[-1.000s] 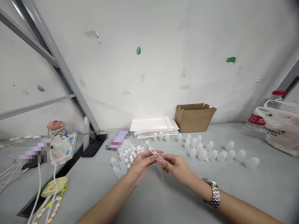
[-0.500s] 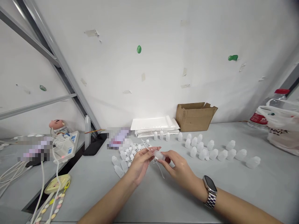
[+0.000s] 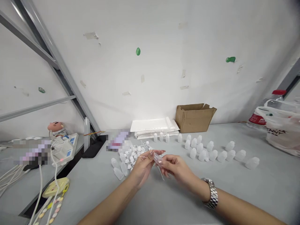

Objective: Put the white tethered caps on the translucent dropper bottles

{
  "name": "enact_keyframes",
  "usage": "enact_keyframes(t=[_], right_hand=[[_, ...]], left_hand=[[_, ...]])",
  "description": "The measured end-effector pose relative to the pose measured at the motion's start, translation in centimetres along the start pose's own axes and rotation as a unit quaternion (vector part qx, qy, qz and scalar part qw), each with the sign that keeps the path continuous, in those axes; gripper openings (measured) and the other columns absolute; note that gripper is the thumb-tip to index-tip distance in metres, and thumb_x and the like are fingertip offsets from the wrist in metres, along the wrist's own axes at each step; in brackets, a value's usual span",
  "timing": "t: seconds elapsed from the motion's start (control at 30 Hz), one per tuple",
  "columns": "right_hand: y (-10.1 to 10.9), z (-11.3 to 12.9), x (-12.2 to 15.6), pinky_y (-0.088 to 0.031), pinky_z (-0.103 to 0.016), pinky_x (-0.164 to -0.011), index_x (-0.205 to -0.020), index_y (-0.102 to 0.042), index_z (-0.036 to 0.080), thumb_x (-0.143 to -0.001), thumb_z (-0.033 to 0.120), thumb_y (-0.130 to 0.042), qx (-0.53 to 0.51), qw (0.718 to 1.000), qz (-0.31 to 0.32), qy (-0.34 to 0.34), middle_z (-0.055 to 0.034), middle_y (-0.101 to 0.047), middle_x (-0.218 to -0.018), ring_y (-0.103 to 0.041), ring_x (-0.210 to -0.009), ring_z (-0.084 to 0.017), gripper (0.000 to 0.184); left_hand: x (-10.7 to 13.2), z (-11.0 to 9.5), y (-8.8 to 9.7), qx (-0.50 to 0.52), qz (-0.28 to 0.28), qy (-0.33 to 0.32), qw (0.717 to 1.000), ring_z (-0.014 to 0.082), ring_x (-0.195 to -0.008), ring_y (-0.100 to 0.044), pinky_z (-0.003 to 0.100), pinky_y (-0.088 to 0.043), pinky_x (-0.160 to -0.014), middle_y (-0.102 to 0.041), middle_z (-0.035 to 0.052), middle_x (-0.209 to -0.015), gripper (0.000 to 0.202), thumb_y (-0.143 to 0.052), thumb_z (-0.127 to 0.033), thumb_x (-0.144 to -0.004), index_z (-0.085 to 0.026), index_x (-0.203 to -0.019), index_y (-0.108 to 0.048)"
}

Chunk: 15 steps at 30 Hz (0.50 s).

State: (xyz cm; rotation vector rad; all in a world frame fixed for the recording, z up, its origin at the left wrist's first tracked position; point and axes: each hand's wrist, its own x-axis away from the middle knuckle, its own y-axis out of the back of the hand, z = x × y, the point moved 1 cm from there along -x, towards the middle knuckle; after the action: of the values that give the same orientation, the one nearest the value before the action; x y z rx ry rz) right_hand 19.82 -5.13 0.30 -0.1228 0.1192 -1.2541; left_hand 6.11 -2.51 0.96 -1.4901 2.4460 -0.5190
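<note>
Between my two hands is a small translucent plastic bottle (image 3: 157, 158), tilted and partly covered by fingers. My left hand (image 3: 143, 165) pinches its upper left end, while my right hand (image 3: 174, 166) has its fingertips closed on the lower right end. A thin white cord (image 3: 162, 173) hangs below the hands; where it is fastened is hidden. Just left of and behind my left hand lies a pile of small white caps with cords (image 3: 134, 153). Several loose translucent bottles (image 3: 118, 173) lie beside that pile.
Several translucent bottles (image 3: 213, 155) stand spread over the grey table (image 3: 187, 206) at the right. Behind are a stack of white envelopes (image 3: 154, 125) and an open cardboard box (image 3: 194, 120). A plastic bag (image 3: 283, 134) is far right; a power strip (image 3: 64, 150) with cables is left.
My right hand has rolled over at the wrist, so the watch face has turned out of sight. The held bottle is more covered by fingers. The view has shifted slightly.
</note>
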Motion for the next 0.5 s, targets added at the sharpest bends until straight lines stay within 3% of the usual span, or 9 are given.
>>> enact_keyframes(t=[0.07, 0.13, 0.33, 0.5], right_hand=[[0.2, -0.01, -0.34, -0.033, -0.022, -0.048, -0.056, -0.053, 0.014, -0.073, 0.045, -0.06, -0.079, 0.995, 0.052, -0.027, 0.0026, -0.05, -0.05, -0.041, -0.044, -0.007, 0.036], [0.35, 0.04, -0.54, -0.036, -0.023, -0.051, -0.061, -0.056, 0.014, -0.071, 0.044, -0.062, -0.099, 0.993, 0.061, -0.035, 0.0011, -0.054, -0.055, -0.044, -0.048, -0.007, 0.033], [0.25, 0.57, -0.26, -0.04, -0.026, -0.058, -0.078, -0.059, 0.015, -0.072, 0.045, -0.062, 0.06, 0.997, -0.024, 0.043, 0.0004, -0.057, -0.065, -0.051, -0.059, -0.011, 0.03], [0.01, 0.58, -0.05, -0.041, -0.026, -0.056, -0.079, -0.059, 0.015, -0.072, 0.046, -0.062, 0.067, 0.996, -0.041, 0.035, 0.0011, -0.056, -0.062, -0.051, -0.056, -0.011, 0.032]], left_hand=[[-0.08, -0.16, 0.13, -0.004, -0.002, 0.0, 1.0, 0.022, -0.095, -0.056, 0.033, -0.038, -0.084, -0.065, 0.0104, -0.104, 0.027, -0.058, -0.037, -0.077, -0.014, -0.086, -0.068], [-0.1, -0.34, 0.18, -0.012, -0.013, -0.002, 1.0, 0.0239, -0.103, -0.053, 0.032, -0.037, -0.085, -0.063, 0.0108, -0.108, 0.025, -0.059, -0.035, -0.076, -0.014, -0.087, -0.069], [-0.13, -0.39, 0.15, 0.028, -0.023, -0.001, 0.999, 0.0249, -0.112, -0.048, 0.034, -0.036, -0.091, -0.062, 0.0108, -0.111, 0.026, -0.061, -0.033, -0.075, -0.015, -0.092, -0.068], [-0.37, -0.28, 0.21, 0.049, -0.066, -0.024, 0.996, 0.0195, -0.094, -0.056, 0.031, -0.038, -0.085, -0.068, 0.0058, -0.091, 0.013, -0.069, -0.027, -0.068, -0.016, -0.075, -0.069]])
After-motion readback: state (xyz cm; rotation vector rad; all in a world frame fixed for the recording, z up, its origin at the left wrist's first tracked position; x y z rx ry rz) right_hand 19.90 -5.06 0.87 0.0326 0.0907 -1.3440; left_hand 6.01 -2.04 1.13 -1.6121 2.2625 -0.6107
